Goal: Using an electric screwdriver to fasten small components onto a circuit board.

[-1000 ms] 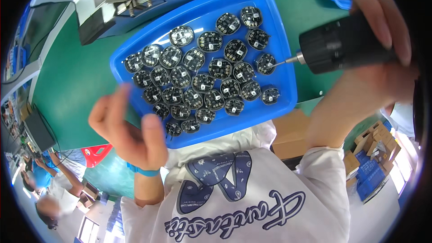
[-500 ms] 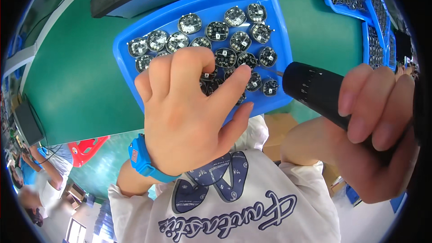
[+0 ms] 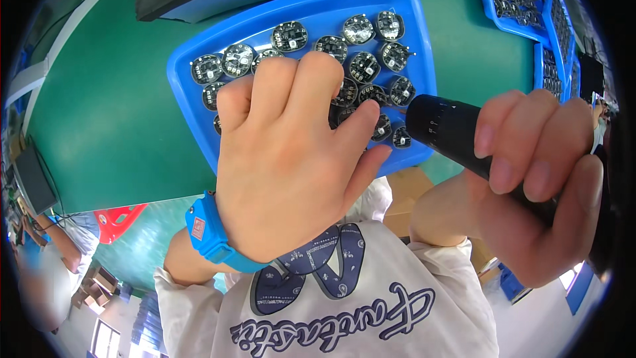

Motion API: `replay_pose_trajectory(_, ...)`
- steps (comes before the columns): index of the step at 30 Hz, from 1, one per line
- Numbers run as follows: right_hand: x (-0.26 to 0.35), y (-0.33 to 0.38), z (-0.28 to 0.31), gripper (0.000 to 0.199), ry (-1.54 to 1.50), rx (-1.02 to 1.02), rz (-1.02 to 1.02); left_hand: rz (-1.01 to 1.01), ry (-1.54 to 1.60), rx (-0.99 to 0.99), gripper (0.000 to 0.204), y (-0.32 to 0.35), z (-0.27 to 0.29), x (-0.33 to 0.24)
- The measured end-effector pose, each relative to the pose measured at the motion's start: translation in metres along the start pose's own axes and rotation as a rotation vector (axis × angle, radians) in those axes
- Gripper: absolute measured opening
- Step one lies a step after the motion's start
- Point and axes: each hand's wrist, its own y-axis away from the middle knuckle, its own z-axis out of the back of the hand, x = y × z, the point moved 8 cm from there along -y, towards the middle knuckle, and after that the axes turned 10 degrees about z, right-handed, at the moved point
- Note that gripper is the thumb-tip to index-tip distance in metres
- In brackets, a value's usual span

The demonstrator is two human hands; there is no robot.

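Overhead, the left hand (image 3: 291, 166) lay flat, fingers spread, over round boards in the blue tray (image 3: 199, 119); the right hand (image 3: 536, 185) clenched a black screwdriver (image 3: 450, 129), tip pointing left.

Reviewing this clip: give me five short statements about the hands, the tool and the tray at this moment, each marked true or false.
1. The right hand grips a black cylindrical power screwdriver. True.
2. The left hand rests palm down over the small round dark circuit boards in the blue plastic tray. True.
3. The blue plastic tray sits on a red table surface. False: the table surface is green.
4. The left wrist is bare. False: it wears a blue wristband.
5. The power screwdriver's tip points toward the tray. True.
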Motion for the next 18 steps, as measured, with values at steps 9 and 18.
replay_pose_trajectory(9, 0.001, 0.001, -0.007, 0.012, -0.163, -0.070, -0.006, -0.029, 0.024, -0.020, 0.035, 0.000, -0.002, 0.004)
replay_pose_trajectory(18, 0.000, -0.004, -0.024, 0.022, -0.049, 0.078, 0.113, -0.067, 0.094, -0.003, 0.040, -0.004, 0.001, 0.006)
